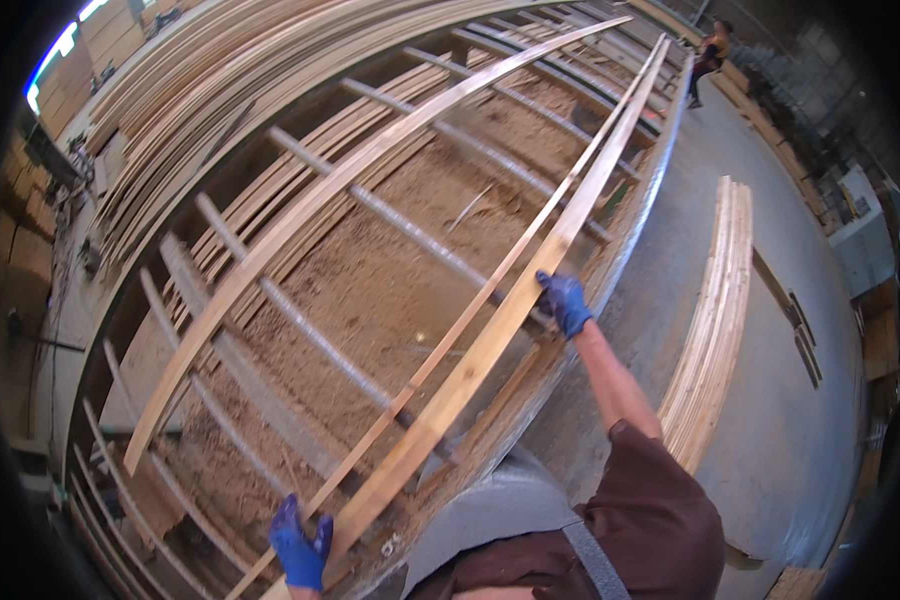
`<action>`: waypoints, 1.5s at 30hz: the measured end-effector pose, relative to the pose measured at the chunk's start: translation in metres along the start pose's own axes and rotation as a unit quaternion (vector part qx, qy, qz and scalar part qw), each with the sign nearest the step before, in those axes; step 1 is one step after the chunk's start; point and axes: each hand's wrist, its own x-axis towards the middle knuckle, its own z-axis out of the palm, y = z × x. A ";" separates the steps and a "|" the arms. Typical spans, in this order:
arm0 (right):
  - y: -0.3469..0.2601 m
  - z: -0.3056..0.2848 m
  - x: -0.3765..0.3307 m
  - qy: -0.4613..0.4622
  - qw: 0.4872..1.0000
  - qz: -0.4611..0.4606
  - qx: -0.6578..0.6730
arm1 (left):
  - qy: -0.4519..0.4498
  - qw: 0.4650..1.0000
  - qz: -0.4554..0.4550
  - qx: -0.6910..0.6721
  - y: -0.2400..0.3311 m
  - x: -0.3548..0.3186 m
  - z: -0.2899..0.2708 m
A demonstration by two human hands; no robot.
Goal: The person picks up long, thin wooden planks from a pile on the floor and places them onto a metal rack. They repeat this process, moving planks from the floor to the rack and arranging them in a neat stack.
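A long, pale wooden board (485, 350) lies lengthwise over the metal rollers in front of me. My right hand (567, 303), in a blue glove, grips its right edge about midway along, with the fingers on top. Just left of this board runs a narrow wooden strip (450, 338), close to it and meeting it toward the far end. Near the board's close end is my left hand (302, 545), also blue-gloved, over the strip. Its thumb stands apart from the fingers, and nothing shows between them.
Another long board (355, 165) crosses the rollers (415, 235) farther left. Sawdust (345, 290) and loose boards lie beneath. Big lumber stacks (185, 130) stand beyond the frame. On the floor at right is a board pile (715, 320). A person (711, 60) is at the far right.
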 end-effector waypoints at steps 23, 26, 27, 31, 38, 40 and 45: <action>-0.064 0.113 -0.127 -0.228 0.577 -0.545 -0.563 | 0.046 0.997 0.065 0.023 -0.032 -0.031 0.052; -0.058 0.117 -0.109 -0.250 0.559 -0.545 -0.572 | 0.016 0.998 0.037 0.052 -0.012 -0.030 0.031; -0.053 0.117 -0.105 -0.246 0.560 -0.538 -0.580 | 0.018 0.998 0.035 0.049 -0.014 -0.029 0.032; -0.047 0.112 -0.101 -0.251 0.567 -0.562 -0.548 | -0.004 0.999 0.015 0.036 -0.017 -0.033 0.032; -0.020 0.115 -0.165 -0.254 0.573 -0.566 -0.535 | -0.036 0.998 0.053 0.002 -0.051 -0.075 0.008; -0.002 0.120 -0.191 -0.293 0.580 -0.540 -0.535 | -0.026 0.998 0.054 0.004 -0.033 -0.086 -0.028; 0.019 0.131 -0.237 -0.340 0.574 -0.536 -0.518 | -0.058 0.997 -0.009 0.051 -0.071 -0.145 -0.035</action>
